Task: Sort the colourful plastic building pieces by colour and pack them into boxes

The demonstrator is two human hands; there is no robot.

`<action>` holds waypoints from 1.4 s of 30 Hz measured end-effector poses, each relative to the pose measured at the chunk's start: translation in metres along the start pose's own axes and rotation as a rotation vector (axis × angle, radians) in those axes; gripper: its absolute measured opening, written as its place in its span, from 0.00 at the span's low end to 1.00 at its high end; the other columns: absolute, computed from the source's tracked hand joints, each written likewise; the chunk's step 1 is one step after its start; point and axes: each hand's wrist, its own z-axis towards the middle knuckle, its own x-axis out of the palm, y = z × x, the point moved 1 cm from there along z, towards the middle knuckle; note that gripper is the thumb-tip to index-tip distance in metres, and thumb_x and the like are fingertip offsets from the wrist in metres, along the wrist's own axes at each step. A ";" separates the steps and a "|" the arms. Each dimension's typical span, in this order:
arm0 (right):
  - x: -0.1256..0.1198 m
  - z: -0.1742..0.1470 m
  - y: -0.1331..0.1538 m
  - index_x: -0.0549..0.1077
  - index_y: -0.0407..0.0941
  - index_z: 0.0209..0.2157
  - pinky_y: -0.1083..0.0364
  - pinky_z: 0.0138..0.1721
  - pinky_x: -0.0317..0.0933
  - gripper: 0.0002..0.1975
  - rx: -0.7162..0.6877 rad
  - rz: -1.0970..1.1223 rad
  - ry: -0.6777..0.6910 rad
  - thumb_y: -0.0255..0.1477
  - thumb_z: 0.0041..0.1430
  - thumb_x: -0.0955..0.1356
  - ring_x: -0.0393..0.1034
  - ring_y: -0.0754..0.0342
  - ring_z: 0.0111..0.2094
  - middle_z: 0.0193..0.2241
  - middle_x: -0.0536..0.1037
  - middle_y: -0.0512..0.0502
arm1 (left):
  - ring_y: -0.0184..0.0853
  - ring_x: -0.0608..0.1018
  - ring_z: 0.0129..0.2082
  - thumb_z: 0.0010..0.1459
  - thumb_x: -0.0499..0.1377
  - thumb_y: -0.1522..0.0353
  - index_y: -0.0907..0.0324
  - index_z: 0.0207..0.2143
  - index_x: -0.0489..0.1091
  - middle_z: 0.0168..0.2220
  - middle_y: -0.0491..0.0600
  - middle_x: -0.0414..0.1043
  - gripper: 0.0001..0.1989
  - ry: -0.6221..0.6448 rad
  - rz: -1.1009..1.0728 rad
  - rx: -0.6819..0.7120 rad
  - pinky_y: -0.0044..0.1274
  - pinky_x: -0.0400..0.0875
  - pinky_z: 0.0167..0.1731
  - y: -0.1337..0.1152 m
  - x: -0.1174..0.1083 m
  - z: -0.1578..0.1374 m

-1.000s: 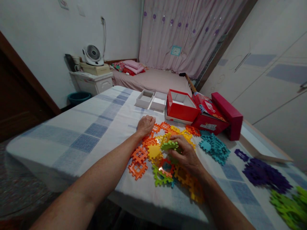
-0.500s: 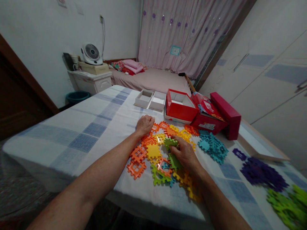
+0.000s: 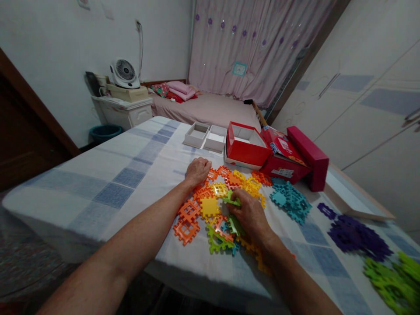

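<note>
My right hand [image 3: 249, 212] pinches a light-green interlocking plastic tile [image 3: 231, 199] with toothed edges, held tilted over the pile. Just below the fingers is another green tile [image 3: 235, 225], partly hidden by the hand. My left hand [image 3: 197, 170] rests curled on the cloth at the pile's left edge, beside an orange window tile [image 3: 212, 174]; whether anything is inside its fingers is hidden. Around both hands lie orange tiles [image 3: 189, 211], a plain yellow tile [image 3: 210, 207], yellow tiles [image 3: 252, 187] and a green tile with a round opening [image 3: 217, 239].
Teal tiles [image 3: 291, 201], purple tiles [image 3: 359, 238] and lime-green tiles [image 3: 393, 280] lie in separate heaps to the right. Behind the pile stand white trays [image 3: 197, 134], an open red box [image 3: 247, 151], another red box [image 3: 285, 153] and a long white lid [image 3: 357, 197].
My right hand has shifted slightly and turned, tilting the pinched green tile more edge-on. The green tile beneath it has tipped too. My left hand stays put.
</note>
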 end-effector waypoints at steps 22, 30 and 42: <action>0.002 -0.004 -0.001 0.68 0.46 0.36 0.55 0.38 0.59 0.05 -0.035 0.066 -0.050 0.29 0.60 0.62 0.70 0.51 0.37 0.36 0.76 0.46 | 0.38 0.75 0.42 0.64 0.45 0.65 0.60 0.35 0.77 0.41 0.55 0.77 0.21 0.000 0.002 0.010 0.26 0.66 0.42 -0.001 0.000 0.000; -0.007 0.001 -0.004 0.74 0.43 0.36 0.54 0.37 0.61 0.16 0.148 0.236 -0.078 0.41 0.59 0.64 0.71 0.50 0.36 0.36 0.77 0.43 | 0.38 0.75 0.42 0.64 0.46 0.65 0.60 0.35 0.77 0.40 0.55 0.77 0.20 0.005 0.007 0.020 0.25 0.66 0.43 -0.001 -0.001 -0.001; -0.002 0.002 0.000 0.71 0.43 0.39 0.53 0.37 0.59 0.13 0.145 -0.030 0.021 0.36 0.57 0.66 0.69 0.48 0.38 0.37 0.75 0.43 | 0.38 0.75 0.42 0.63 0.46 0.66 0.62 0.37 0.77 0.41 0.56 0.77 0.20 0.013 0.015 0.031 0.25 0.66 0.42 -0.003 -0.002 -0.001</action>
